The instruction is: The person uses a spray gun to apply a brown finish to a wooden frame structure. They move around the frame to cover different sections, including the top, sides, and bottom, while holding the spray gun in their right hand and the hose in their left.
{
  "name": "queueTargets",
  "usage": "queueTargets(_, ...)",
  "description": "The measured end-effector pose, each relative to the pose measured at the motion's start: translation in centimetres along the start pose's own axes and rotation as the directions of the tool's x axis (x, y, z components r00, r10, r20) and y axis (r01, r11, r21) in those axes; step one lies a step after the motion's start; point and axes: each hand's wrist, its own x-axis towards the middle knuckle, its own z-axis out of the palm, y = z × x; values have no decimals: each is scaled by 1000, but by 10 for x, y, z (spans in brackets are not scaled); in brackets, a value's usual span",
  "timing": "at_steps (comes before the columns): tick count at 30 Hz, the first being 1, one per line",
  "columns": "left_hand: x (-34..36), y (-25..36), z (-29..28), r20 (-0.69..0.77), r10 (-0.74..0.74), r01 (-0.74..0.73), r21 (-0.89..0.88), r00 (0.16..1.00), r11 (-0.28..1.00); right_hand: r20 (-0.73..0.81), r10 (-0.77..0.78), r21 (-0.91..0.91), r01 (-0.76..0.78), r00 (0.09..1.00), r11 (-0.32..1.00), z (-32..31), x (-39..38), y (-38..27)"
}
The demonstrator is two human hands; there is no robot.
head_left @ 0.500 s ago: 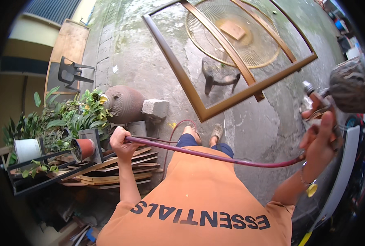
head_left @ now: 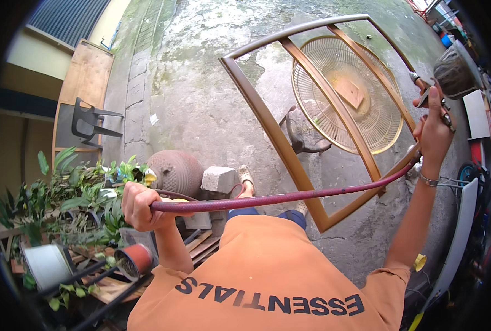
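Note:
My left hand (head_left: 141, 205) grips a dark red hose (head_left: 267, 199) that stretches across my body. My right hand (head_left: 435, 124) is wrapped round a metal spray gun (head_left: 422, 88) with a dark, stained cup (head_left: 457, 71), beside the right side of a bronze-coloured rectangular frame (head_left: 248, 102) with two inner bars. Behind the frame, a round wire fan guard (head_left: 306, 96) with a small square board (head_left: 349, 92) in its middle sits over a dark stool (head_left: 301, 142); how the frame is supported is unclear.
At left are potted plants (head_left: 69, 201), stacked wood (head_left: 198, 243), a large clay jar (head_left: 173, 171), a concrete block (head_left: 218, 179) and a leaning board (head_left: 88, 66) with a dark chair (head_left: 84, 124). A long pale panel (head_left: 459, 231) and assorted clutter line the right.
The view has shifted, so the frame now appears further right and lower. My right hand with the gun is higher, my left hand further left. One foot has stepped forward.

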Motion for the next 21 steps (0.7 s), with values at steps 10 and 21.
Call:
queueTargets(10,41,-127,57,-150,53,-73,-130,987,989,76,141,-27,-139,987,990,131,-15,-28)
queueTargets(21,43,-183,82,-134,-107,88,-141,985,986,367,296,117,-359,882,926,191,-53,-64)
